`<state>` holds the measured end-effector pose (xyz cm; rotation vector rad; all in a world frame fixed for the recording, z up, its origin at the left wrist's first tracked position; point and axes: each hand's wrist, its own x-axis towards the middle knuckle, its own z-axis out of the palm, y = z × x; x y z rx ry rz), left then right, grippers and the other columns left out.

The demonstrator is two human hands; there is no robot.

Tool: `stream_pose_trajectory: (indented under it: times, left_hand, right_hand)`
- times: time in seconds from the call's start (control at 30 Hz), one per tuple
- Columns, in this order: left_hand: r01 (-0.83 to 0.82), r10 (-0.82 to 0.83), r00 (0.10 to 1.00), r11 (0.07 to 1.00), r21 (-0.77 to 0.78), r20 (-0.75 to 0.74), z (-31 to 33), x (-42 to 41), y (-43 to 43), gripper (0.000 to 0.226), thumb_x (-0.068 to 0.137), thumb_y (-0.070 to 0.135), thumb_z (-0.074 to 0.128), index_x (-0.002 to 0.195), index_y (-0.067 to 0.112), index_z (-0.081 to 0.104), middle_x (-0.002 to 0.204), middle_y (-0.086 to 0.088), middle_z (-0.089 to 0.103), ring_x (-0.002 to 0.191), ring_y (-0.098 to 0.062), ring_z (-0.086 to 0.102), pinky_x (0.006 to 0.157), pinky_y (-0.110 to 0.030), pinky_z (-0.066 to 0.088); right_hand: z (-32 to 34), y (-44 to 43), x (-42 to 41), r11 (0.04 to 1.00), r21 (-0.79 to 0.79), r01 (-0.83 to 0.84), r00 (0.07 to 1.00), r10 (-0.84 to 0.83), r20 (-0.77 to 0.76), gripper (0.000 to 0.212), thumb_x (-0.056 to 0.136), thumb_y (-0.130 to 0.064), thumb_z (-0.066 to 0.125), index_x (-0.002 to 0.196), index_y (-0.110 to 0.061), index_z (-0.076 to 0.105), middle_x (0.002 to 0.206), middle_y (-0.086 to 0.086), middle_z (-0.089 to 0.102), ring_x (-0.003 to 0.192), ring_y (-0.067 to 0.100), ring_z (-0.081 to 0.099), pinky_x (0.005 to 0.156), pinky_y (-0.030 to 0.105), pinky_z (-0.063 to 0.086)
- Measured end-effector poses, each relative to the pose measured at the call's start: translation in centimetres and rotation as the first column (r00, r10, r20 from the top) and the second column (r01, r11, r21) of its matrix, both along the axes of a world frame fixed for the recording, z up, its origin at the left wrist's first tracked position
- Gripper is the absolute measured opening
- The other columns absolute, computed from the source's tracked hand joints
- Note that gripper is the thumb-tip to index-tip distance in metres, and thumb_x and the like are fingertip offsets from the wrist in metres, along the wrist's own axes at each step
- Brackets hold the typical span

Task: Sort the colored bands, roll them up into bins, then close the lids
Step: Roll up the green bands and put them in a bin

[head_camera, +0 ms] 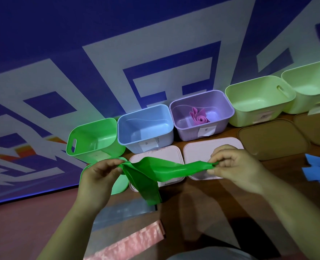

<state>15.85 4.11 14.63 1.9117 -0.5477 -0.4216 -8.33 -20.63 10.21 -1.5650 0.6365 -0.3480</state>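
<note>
Green stretch band hangs between the two grips, held up over the bench. The left grip pinches one end of it between thumb and curled fingers. The right grip pinches the other end the same way, its fingertips pressed together on a bunched tip. Between them the band runs slack and twisted, and a folded length drops from just beside the left grip toward the bench.

Under the band's middle lies a pink lid, and a second pink lid lies beneath the right grip. A green lid lies under the left grip, partly hidden by it.

Beyond the lids stands a row of open bins. A green bin is past the left grip, and a blue bin is beyond the gap between the grips. A purple bin is past the right grip, with a rolled pink band lying inside it. The blue and purple bins carry paper labels on their near walls.

Further out to the right of the right grip stand a pale green bin and a second pale green bin. A brown lid and another brown lid lie in front of them.

A blue band lies on the bench well right of the right grip, at the frame's edge. Nearer the person than the grips, a grey sheet and a pink marbled strip lie at the bench's near edge.
</note>
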Motion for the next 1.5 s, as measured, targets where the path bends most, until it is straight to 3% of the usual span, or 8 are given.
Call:
stream_pose_trajectory:
  times: [0.27, 0.43, 0.67, 0.8, 1.03, 1.17, 1.33, 1.5]
  left_hand:
    - [-0.003, 0.003, 1.000, 1.000, 0.024, 0.010, -0.1, 0.0, 0.1, 0.018, 0.086, -0.012, 0.064, 0.092, 0.002, 0.074, 0.080, 0.005, 0.077, 0.074, -0.001, 0.069, 0.069, -0.008, 0.051]
    - [0.007, -0.008, 1.000, 0.999, 0.037, 0.026, -0.1, -0.1, 0.1, 0.016, 0.086, -0.010, 0.065, 0.094, 0.001, 0.074, 0.084, 0.003, 0.078, 0.074, -0.001, 0.070, 0.069, -0.008, 0.051]
    - [0.005, -0.005, 0.999, 1.000, 0.023, 0.034, 0.0, -0.5, 0.0, 0.016, 0.085, -0.012, 0.065, 0.094, -0.002, 0.073, 0.086, -0.007, 0.077, 0.071, 0.001, 0.070, 0.067, -0.006, 0.050]
    - [0.005, -0.005, 1.000, 1.000, 0.031, 0.020, -0.1, -0.3, 0.1, 0.017, 0.086, -0.012, 0.064, 0.095, -0.001, 0.073, 0.085, -0.004, 0.077, 0.073, -0.002, 0.070, 0.069, -0.008, 0.051]
    - [0.015, -0.016, 0.999, 0.999, 0.037, 0.029, -0.2, -0.2, 0.0, 0.018, 0.086, -0.010, 0.066, 0.094, 0.003, 0.075, 0.086, 0.001, 0.078, 0.077, -0.002, 0.070, 0.071, -0.008, 0.051]
    - [0.020, -0.021, 1.000, 0.999, 0.040, 0.021, -0.4, -0.3, -0.2, 0.019, 0.087, -0.011, 0.064, 0.097, 0.001, 0.074, 0.087, 0.002, 0.078, 0.079, -0.005, 0.070, 0.072, -0.008, 0.051]
    - [0.026, -0.026, 1.000, 0.999, 0.026, 0.003, -0.5, -0.3, -0.2, 0.018, 0.086, -0.012, 0.064, 0.096, 0.000, 0.073, 0.083, 0.005, 0.078, 0.077, -0.002, 0.070, 0.072, -0.010, 0.052]
    - [0.016, -0.016, 1.000, 1.000, 0.020, 0.009, -0.5, -0.2, 0.0, 0.019, 0.086, -0.012, 0.064, 0.095, 0.002, 0.074, 0.086, 0.001, 0.078, 0.079, -0.005, 0.071, 0.073, -0.011, 0.053]
  right_hand:
    - [-0.2, -1.4, -1.0, 0.969, -0.138, -0.204, 0.969, 0.179, -0.172, 0.014, 0.083, -0.025, 0.073, 0.084, -0.038, 0.079, 0.104, -0.016, 0.062, 0.098, 0.002, 0.062, 0.088, 0.015, 0.046]
    - [0.0, -0.8, -0.7, 0.981, -0.177, -0.079, 0.985, 0.049, -0.165, 0.019, 0.092, -0.018, 0.066, 0.093, -0.033, 0.076, 0.093, -0.010, 0.069, 0.085, 0.000, 0.062, 0.082, 0.019, 0.046]
    - [0.1, 0.1, -0.1, 0.953, 0.217, 0.209, 0.978, -0.199, -0.067, 0.027, 0.092, 0.002, 0.060, 0.107, -0.020, 0.069, 0.078, -0.005, 0.074, 0.075, 0.008, 0.069, 0.065, 0.013, 0.051]
    - [0.6, -0.1, -0.1, 0.873, 0.466, 0.142, 0.986, -0.168, 0.015, 0.033, 0.090, 0.002, 0.059, 0.115, -0.019, 0.062, 0.084, 0.003, 0.074, 0.084, 0.018, 0.070, 0.082, 0.030, 0.055]
    - [1.2, -0.4, 0.1, 0.603, 0.797, -0.005, 0.932, -0.286, 0.222, 0.022, 0.085, -0.004, 0.049, 0.095, -0.020, 0.060, 0.095, 0.011, 0.070, 0.086, 0.026, 0.072, 0.080, 0.038, 0.060]
    - [1.5, -0.2, 0.7, 0.441, 0.895, -0.067, 0.887, -0.385, 0.256, 0.018, 0.086, -0.008, 0.046, 0.088, -0.022, 0.057, 0.090, 0.005, 0.068, 0.087, 0.021, 0.072, 0.079, 0.037, 0.059]
    - [1.6, -0.2, 1.2, 0.382, 0.923, -0.053, 0.891, -0.400, 0.217, 0.014, 0.086, -0.012, 0.048, 0.090, -0.021, 0.058, 0.085, 0.005, 0.067, 0.074, 0.018, 0.068, 0.072, 0.038, 0.059]
    - [1.9, 0.2, 1.0, 0.533, 0.845, -0.042, 0.932, -0.284, 0.225, 0.019, 0.080, -0.002, 0.051, 0.088, -0.019, 0.057, 0.084, 0.008, 0.070, 0.067, 0.015, 0.066, 0.065, 0.033, 0.060]
